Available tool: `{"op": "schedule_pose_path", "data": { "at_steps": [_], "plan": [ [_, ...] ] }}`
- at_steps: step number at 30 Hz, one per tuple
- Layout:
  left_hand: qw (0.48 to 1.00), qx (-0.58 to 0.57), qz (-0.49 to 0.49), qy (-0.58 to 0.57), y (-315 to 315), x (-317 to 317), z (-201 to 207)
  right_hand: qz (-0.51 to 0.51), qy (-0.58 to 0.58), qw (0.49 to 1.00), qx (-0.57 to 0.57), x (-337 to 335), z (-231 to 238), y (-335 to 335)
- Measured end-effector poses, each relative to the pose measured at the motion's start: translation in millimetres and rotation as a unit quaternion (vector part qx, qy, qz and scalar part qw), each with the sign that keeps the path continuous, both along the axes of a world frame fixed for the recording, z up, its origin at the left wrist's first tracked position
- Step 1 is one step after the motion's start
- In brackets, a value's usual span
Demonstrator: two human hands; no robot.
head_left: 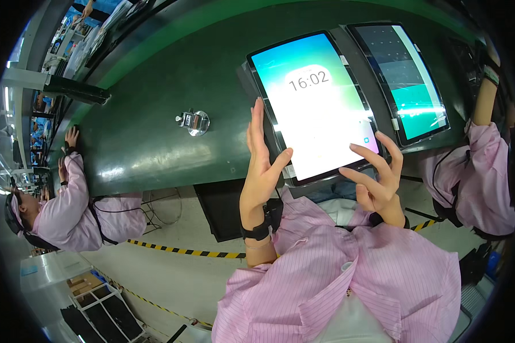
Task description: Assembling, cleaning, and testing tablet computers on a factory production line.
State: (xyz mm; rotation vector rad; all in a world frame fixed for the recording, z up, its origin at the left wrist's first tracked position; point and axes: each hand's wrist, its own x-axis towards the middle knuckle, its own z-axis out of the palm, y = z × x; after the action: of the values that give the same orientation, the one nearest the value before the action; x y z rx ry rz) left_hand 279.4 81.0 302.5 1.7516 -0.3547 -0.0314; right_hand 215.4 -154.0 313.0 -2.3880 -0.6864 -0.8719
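Note:
A large tablet (320, 123) with a dark frame is in front of me, its bright screen lit in blue, green and white with a clock on it. My left hand (262, 163) holds the tablet's left edge: the fingers run straight along the side and the thumb lies over the lower left corner. My right hand (380, 180) is over the lower right part of the tablet, fingers apart and holding nothing. Its fingertips are at the screen and frame; whether each one touches, I cannot tell. Small pale tabs stick out along the tablet's edges.
A second tablet (403, 86) with a dark and teal screen lies right of mine on the green table (154, 143). Left of mine stands a small metal fixture (194, 122) on a round base. Pink-sleeved co-workers sit at left (68, 200) and right (475, 160).

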Motion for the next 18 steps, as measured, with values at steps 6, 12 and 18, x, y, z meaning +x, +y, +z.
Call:
{"op": "schedule_pose_path", "data": {
  "at_steps": [6, 12, 18],
  "plan": [
    [1.0, 0.019, -0.005, -0.009, 2.6, 0.4, 0.4, 0.002, 0.006, 1.0, 0.003, 1.4, 1.8, 2.3],
    [0.996, 0.077, -0.007, -0.041, 0.9, -1.3, 3.0, -0.002, 0.019, 1.0, 0.015, 2.0, 0.6, 3.9],
    [0.995, 0.091, -0.009, -0.048, -3.0, 0.2, 2.5, -0.023, 0.008, 1.0, 0.017, 0.5, 0.9, -4.5]
  ]
}}
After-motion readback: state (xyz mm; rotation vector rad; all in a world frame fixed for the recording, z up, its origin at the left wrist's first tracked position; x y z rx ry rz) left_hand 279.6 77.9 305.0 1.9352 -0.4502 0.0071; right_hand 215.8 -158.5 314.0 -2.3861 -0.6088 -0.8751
